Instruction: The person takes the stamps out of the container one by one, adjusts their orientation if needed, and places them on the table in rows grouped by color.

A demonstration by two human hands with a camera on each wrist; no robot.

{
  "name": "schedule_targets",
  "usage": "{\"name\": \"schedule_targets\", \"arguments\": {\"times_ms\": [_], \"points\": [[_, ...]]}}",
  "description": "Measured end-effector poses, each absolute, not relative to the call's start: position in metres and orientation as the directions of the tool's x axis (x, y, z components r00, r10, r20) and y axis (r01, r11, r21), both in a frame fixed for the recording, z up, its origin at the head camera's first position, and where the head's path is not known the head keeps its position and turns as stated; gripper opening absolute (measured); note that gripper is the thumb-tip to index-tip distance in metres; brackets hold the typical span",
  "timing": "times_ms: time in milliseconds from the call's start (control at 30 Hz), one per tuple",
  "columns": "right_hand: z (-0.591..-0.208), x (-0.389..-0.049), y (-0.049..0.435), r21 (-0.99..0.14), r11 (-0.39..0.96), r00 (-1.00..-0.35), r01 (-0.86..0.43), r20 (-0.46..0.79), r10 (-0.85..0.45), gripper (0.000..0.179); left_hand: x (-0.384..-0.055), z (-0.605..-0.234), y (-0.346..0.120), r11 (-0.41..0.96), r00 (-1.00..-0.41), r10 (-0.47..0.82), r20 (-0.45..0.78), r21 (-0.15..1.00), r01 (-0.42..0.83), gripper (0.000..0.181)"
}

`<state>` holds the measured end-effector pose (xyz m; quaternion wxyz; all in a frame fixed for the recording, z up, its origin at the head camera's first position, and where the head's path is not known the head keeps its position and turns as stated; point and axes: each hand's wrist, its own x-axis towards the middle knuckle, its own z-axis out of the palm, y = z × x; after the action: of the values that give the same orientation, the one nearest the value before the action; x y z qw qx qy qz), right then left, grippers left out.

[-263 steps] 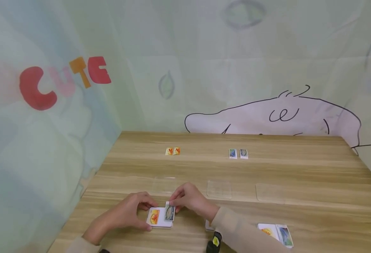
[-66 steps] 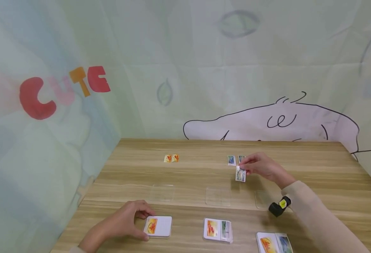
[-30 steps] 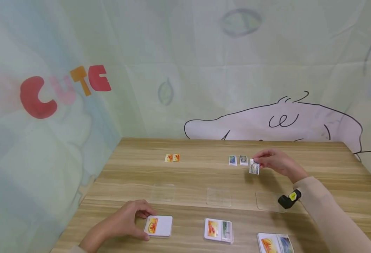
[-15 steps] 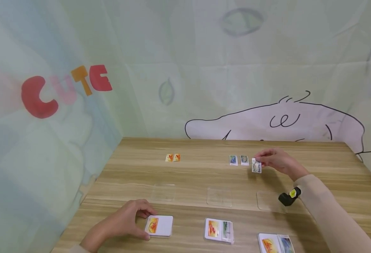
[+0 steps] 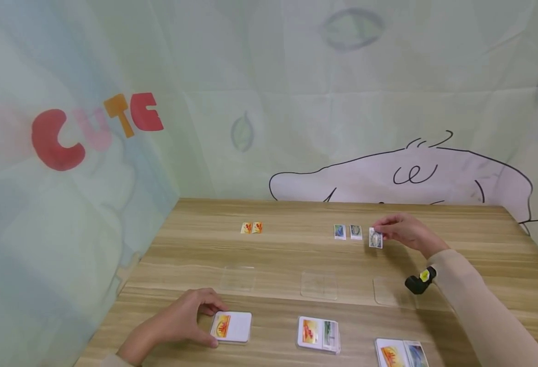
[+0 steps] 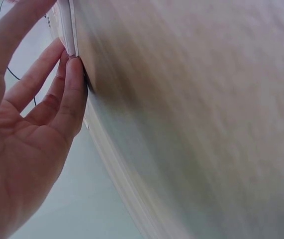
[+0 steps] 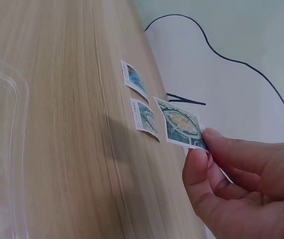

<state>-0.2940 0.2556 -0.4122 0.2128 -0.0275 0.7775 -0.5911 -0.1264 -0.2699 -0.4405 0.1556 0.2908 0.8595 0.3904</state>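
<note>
My right hand [image 5: 406, 233] pinches a postage stamp [image 5: 376, 238] by its edge between thumb and fingers. In the right wrist view, the held stamp [image 7: 180, 124] shows an oval stadium-like picture on green and stands tilted above the wood. Just left of it lie two blue-green stamps, one [image 5: 355, 232] nearer and one [image 5: 339, 232] farther. My left hand [image 5: 183, 318] grips the left side of a white card [image 5: 238, 327] with an orange stamp on it, thumb at the near corner and fingers at the far one. The left wrist view shows the fingertips [image 6: 74, 69] at its edge.
Two orange stamps [image 5: 252, 228] lie at the back left. Three clear plastic covers cross mid-table, including the middle one [image 5: 319, 285]. Nearer stand two more white cards with paired stamps, one central [image 5: 318, 334] and one right [image 5: 402, 353]. A printed cloth wall [image 5: 296, 102] rises behind.
Earlier my right hand held the oval-picture stamp over the left card; it has since carried it to the back right, beside the two blue-green stamps, and lowered it slightly. The left hand stays.
</note>
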Motion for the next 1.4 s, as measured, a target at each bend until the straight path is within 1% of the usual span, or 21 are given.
{"name": "schedule_targets", "arguments": {"times_ms": [133, 367, 500, 733, 1067, 1400], "points": [[-0.414, -0.298, 0.258, -0.928, 0.298, -0.907, 0.223, -0.309, -0.286, 0.027, -0.126, -0.439, -0.27, 0.524, -0.783, 0.62, -0.04, 0.764, 0.376, 0.052], [-0.419, -0.304, 0.262, -0.927, 0.285, -0.908, 0.245, -0.323, -0.268, 0.02, -0.125, -0.439, -0.27, 0.521, -0.784, 0.62, -0.04, 0.768, 0.373, 0.052], [-0.422, -0.305, 0.263, -0.931, 0.275, -0.908, 0.241, -0.316, -0.274, 0.02, -0.125, -0.44, -0.27, 0.52, -0.782, 0.622, -0.043, 0.769, 0.372, 0.052], [-0.427, -0.306, 0.262, -0.945, 0.261, -0.907, 0.198, -0.277, -0.317, 0.017, -0.126, -0.439, -0.27, 0.514, -0.785, 0.618, -0.051, 0.781, 0.354, 0.052], [-0.427, -0.31, 0.258, -0.934, 0.276, -0.913, 0.227, -0.303, -0.273, 0.018, -0.125, -0.439, -0.27, 0.506, -0.783, 0.62, -0.041, 0.784, 0.359, 0.052], [-0.433, -0.315, 0.256, -0.932, 0.297, -0.934, 0.206, -0.278, -0.225, 0.021, -0.125, -0.438, -0.269, 0.509, -0.784, 0.619, -0.051, 0.786, 0.351, 0.052]]}}
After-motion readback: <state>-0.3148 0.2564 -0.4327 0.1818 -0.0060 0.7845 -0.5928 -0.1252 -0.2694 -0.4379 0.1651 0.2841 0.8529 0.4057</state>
